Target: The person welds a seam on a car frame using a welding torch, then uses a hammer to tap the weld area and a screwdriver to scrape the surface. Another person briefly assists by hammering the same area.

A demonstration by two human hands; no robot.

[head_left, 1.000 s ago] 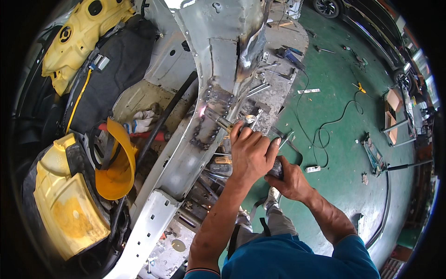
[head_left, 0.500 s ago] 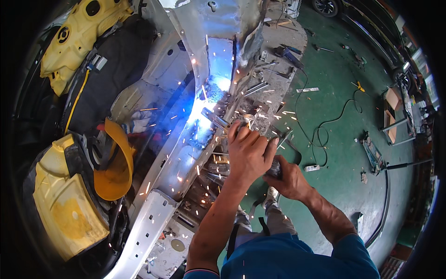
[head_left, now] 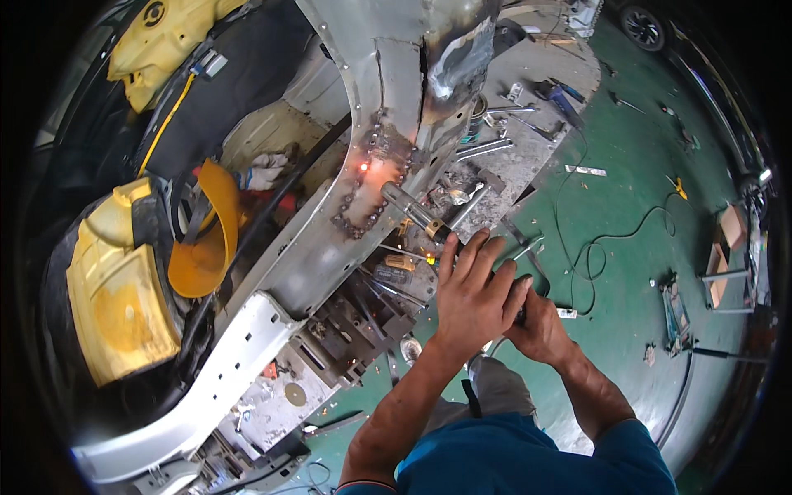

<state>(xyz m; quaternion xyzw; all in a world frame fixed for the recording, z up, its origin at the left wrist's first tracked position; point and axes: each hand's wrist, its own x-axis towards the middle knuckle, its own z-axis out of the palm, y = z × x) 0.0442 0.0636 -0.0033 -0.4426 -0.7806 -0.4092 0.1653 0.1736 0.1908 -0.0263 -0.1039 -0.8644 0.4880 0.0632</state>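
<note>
A welding torch [head_left: 415,213] points up and left from my hands, its metal nozzle near a patched seam on a grey car body panel [head_left: 305,243]. My left hand [head_left: 474,297] is closed over the torch's dark neck, fingers pointing away from me. Just behind it, my right hand [head_left: 540,330] grips the rear of the torch; the handle is mostly hidden by the fingers. Rough weld beads outline the patch [head_left: 363,202]. One bright orange spot glows at its upper left, a little off the nozzle tip.
Left of the panel hang a yellow visor [head_left: 205,239] and a yellow moulded part [head_left: 124,305]. A cluttered grey bench [head_left: 528,99] holds an angle grinder [head_left: 559,101] and loose metal rods. A cable [head_left: 615,239] snakes over the green floor beside a jack [head_left: 675,318].
The bright blue-white arc and most of the flying sparks are gone, leaving a glowing spot. The view has shifted, and the torch nozzle now shows plainly. Both hands keep their hold.
</note>
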